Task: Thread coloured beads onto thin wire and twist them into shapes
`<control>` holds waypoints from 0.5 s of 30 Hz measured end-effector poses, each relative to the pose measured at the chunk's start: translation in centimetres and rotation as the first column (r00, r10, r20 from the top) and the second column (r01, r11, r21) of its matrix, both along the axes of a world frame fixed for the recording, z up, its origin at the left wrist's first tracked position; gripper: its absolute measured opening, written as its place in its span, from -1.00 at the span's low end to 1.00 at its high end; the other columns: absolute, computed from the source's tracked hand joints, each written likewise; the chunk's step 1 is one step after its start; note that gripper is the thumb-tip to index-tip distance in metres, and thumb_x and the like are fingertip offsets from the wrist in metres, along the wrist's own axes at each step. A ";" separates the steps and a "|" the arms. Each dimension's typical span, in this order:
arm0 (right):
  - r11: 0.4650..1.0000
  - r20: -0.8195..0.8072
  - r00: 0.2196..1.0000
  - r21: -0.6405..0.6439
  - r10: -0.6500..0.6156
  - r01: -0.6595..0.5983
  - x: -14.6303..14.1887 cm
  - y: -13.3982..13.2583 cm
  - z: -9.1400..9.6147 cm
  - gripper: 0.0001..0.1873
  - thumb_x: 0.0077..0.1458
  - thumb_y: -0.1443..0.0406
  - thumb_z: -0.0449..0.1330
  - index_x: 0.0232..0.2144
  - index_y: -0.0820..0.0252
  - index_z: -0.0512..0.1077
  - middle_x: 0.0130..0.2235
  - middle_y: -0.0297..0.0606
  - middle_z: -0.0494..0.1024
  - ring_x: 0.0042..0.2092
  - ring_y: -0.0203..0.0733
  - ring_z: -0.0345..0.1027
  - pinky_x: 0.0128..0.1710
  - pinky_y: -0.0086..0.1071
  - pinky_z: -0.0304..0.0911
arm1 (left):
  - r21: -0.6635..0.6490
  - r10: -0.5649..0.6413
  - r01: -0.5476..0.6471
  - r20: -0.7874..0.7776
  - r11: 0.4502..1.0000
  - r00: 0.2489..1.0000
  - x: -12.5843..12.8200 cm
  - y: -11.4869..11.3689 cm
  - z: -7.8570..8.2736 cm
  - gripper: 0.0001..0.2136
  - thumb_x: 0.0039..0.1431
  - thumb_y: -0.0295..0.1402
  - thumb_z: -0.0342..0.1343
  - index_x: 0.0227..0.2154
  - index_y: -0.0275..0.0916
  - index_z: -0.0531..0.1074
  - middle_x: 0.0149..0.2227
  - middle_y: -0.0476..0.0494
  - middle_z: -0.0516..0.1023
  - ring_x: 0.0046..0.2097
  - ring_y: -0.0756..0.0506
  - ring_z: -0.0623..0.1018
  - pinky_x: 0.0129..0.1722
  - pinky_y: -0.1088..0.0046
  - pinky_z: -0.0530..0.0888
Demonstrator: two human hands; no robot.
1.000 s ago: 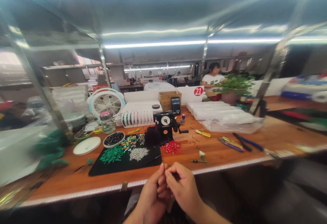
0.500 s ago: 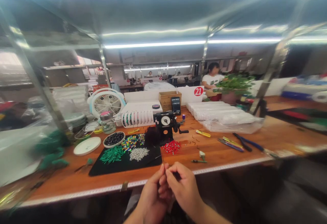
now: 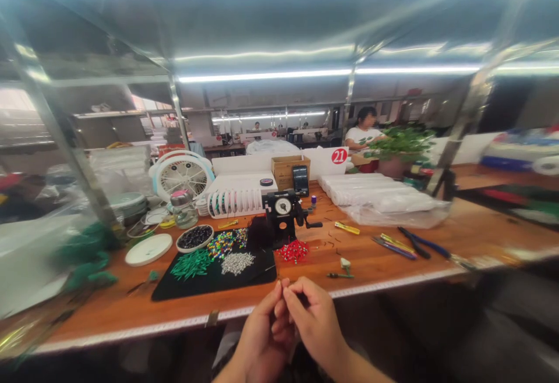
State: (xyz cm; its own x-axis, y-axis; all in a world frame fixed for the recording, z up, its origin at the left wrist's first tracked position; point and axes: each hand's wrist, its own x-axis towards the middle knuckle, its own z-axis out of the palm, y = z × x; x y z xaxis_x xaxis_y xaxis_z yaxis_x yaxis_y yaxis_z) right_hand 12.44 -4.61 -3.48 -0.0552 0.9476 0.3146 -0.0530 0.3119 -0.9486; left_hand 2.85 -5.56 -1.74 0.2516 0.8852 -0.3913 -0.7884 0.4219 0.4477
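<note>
Wooden bench (image 3: 375,263) edge, lined with a measuring tape (image 3: 393,285), runs just ahead of your hands. Your left hand (image 3: 262,333) and right hand (image 3: 317,319) sit close together at that edge, fingertips (image 3: 285,285) pinched against each other and reaching just over it. You can't tell from this view what they grip, if anything; any piece there is hidden or too fine to see.

Nearest, ahead and to your left, lies a black mat (image 3: 213,278), its front corner just beside your fingertips, holding green tubes (image 3: 191,264) and silver beads (image 3: 237,263). Straight ahead, a strip of bench separates your hands from red beads (image 3: 294,251), and a small stem piece (image 3: 339,274) lies to the right. Beyond stands a black winder (image 3: 283,214) with a dial. Left of the mat sit a white plate (image 3: 148,249) and a bowl of black beads (image 3: 195,236). Pliers (image 3: 414,243) lie right, near the bench edge. Farther off are a fan (image 3: 181,176), a carton (image 3: 286,172), a potted plant (image 3: 402,144) and a co-worker (image 3: 364,135) in a white shirt
</note>
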 end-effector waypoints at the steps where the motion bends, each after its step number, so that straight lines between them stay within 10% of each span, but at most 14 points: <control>1: 1.000 -0.003 1.000 -0.026 0.006 -0.006 0.1 0.1 0.1 -0.65 0.14 0.12 0.08 -0.58 0.21 0.31 -0.54 -0.30 0.45 -0.50 -0.30 0.33 -0.52 -0.51 0.22 | 0.022 0.006 -0.004 -0.050 1.000 0.999 0.2 -0.1 -0.1 -0.78 -0.10 -0.37 0.30 -0.57 -0.32 0.34 -0.74 0.19 0.09 -0.73 0.18 0.09 -0.72 0.70 0.01; 9: 0.951 -0.037 0.978 -0.229 0.206 -0.209 3.3 0.8 0.8 -0.63 0.04 0.02 0.15 -0.51 0.22 0.33 -0.64 -0.45 0.32 -0.64 -0.40 0.13 -0.62 -0.52 0.08 | 0.192 -0.005 0.075 -0.343 0.978 0.939 1.2 1.2 -0.7 -0.62 -0.09 -0.13 0.25 -0.66 -0.24 0.20 -0.78 0.17 0.06 -0.72 0.12 0.07 -0.69 0.59 0.01; 15: 0.965 -0.123 0.990 -0.245 0.068 -0.096 3.9 1.4 0.1 -0.58 0.03 0.01 0.17 -0.61 0.20 0.23 -0.70 -0.49 0.22 -0.65 -0.42 0.07 -0.63 -0.52 0.00 | 0.281 -0.005 0.135 -0.418 0.950 0.909 2.6 1.8 -2.0 -0.59 -0.07 -0.03 0.20 -0.65 -0.25 0.21 -0.73 0.10 0.21 -0.73 0.13 0.10 -0.71 0.61 -0.01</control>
